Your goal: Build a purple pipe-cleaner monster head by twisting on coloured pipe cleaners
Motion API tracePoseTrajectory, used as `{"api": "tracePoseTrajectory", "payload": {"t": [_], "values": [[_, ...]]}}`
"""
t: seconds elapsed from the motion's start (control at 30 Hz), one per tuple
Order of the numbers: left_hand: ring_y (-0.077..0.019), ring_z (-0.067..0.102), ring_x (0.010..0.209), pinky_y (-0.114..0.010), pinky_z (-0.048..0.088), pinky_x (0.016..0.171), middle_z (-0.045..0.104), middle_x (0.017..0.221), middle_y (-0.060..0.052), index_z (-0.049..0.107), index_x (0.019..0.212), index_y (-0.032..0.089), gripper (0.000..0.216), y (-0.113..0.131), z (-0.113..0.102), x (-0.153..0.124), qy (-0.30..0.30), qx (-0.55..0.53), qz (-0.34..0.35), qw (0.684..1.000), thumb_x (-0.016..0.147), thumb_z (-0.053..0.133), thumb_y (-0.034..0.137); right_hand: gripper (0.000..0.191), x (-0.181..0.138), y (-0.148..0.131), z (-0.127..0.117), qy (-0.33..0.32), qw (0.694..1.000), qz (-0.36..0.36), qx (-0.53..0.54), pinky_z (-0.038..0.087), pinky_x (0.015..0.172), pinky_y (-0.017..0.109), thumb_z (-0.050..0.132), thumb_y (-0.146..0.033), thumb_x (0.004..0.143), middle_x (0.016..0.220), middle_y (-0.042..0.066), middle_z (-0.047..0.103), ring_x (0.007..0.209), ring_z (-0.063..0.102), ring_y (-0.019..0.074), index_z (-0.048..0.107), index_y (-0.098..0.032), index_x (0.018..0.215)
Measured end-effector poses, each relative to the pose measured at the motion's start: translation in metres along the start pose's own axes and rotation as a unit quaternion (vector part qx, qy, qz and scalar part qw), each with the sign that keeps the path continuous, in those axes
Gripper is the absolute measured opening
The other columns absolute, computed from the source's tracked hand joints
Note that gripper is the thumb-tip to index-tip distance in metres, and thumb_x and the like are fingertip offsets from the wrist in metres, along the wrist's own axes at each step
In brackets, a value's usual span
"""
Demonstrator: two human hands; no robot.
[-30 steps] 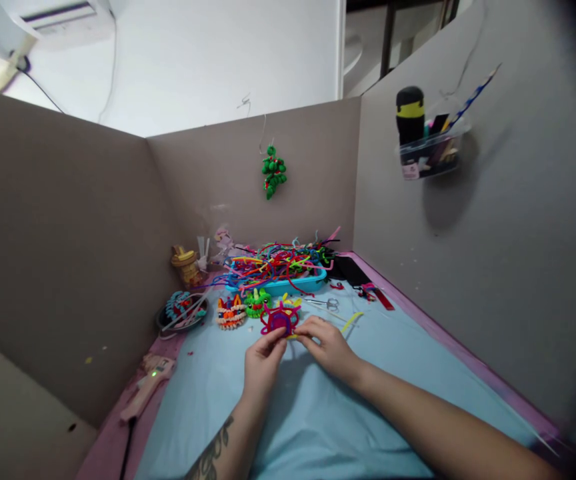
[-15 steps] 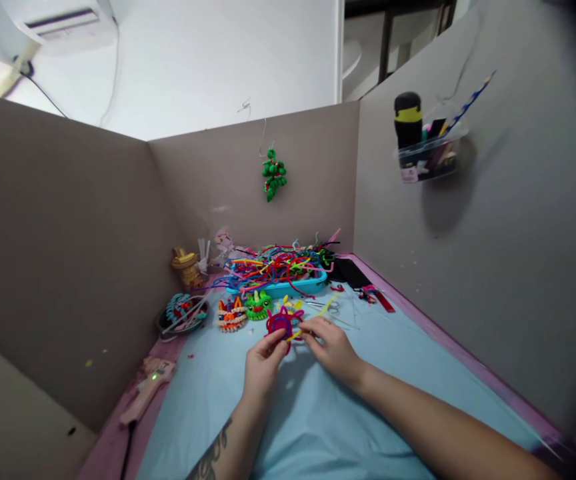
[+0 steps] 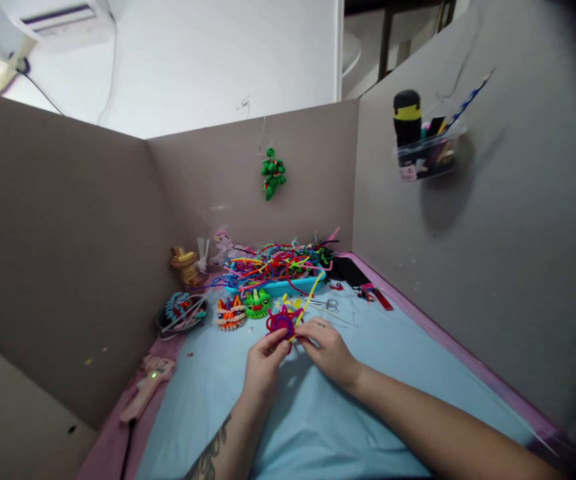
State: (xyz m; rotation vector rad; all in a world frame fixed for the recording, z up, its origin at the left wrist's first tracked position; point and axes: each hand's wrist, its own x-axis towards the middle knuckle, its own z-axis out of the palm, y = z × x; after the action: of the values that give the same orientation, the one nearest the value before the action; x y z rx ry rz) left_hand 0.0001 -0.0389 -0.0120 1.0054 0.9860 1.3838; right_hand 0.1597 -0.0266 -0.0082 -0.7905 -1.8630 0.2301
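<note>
My left hand (image 3: 268,357) pinches the lower edge of a magenta and purple pipe-cleaner piece (image 3: 282,323) with looped points around its rim. At its right side my right hand (image 3: 329,350) is closed on a yellow pipe cleaner (image 3: 311,297), whose free end sticks up and away over the cloth. The yellow strand's lower end meets the magenta piece near the left fingertips; how it is joined there is hidden. Just behind sit a green pipe-cleaner animal head (image 3: 258,305), an orange and cream one (image 3: 231,313) and a partly covered yellow one (image 3: 289,304).
A blue tray (image 3: 288,289) heaped with pipe cleaners stands at the back. Scissors (image 3: 329,305) lie right of centre. At left are a dark bowl (image 3: 183,315) and a pink glue gun (image 3: 149,390). Grey panels (image 3: 468,267) enclose the table.
The yellow pipe cleaner's free end has swung from pointing low to the right to standing up more steeply. My right hand has shifted slightly left, closer to the magenta piece.
</note>
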Motion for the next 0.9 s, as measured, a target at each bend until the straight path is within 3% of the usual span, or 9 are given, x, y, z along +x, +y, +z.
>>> {"api": "tracePoseTrajectory", "payload": {"t": [0.53, 0.9], "values": [[-0.0172, 0.063, 0.075, -0.030, 0.048, 0.075, 0.071, 0.088, -0.010, 0.071, 0.093, 0.015, 0.036, 0.0021, 0.0007, -0.0029, -0.032, 0.051, 0.003, 0.998, 0.060, 0.075, 0.030, 0.024, 0.0027, -0.0028, -0.0012, 0.013, 1.000, -0.012, -0.011, 0.044, 0.075, 0.033, 0.046, -0.001, 0.075, 0.085, 0.005, 0.057, 0.084, 0.051, 0.0182, 0.061, -0.020, 0.076], [-0.0176, 0.063, 0.073, -0.030, 0.048, 0.074, 0.071, 0.086, -0.010, 0.071, 0.093, 0.014, 0.039, 0.0001, -0.0008, -0.0018, -0.026, 0.011, -0.003, 1.000, 0.057, 0.076, 0.029, 0.014, -0.0027, 0.0029, 0.0018, -0.030, 0.999, -0.014, -0.027, 0.043, 0.071, 0.031, 0.050, -0.007, 0.079, 0.076, 0.003, 0.057, 0.077, 0.051, 0.0175, 0.056, -0.020, 0.079]]}}
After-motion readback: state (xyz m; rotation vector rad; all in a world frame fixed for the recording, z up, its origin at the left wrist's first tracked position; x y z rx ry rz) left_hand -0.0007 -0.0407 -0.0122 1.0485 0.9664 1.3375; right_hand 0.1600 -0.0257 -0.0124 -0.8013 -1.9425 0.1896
